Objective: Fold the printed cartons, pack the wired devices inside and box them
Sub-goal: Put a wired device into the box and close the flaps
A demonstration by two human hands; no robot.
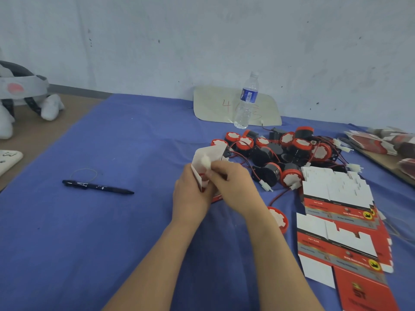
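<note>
Both my hands meet at the middle of the blue cloth (134,142) on one printed carton (207,157), white inside and red outside, its flaps standing up. My left hand (190,196) grips the carton's left side. My right hand (233,182) pinches a white flap at its top. Just right of them lies a pile of wired devices (285,151), black round bodies with red caps, red and black wires and white plugs. One device (279,218) sits alone beside my right forearm. Flat unfolded cartons (341,227) are stacked at the right.
A black pen (98,187) and a rubber band (84,173) lie on the cloth to the left. A water bottle (247,102) stands at the back on a beige board (213,104). More red cartons (386,142) lie at the far right edge. A white plush toy (27,97) sits far left.
</note>
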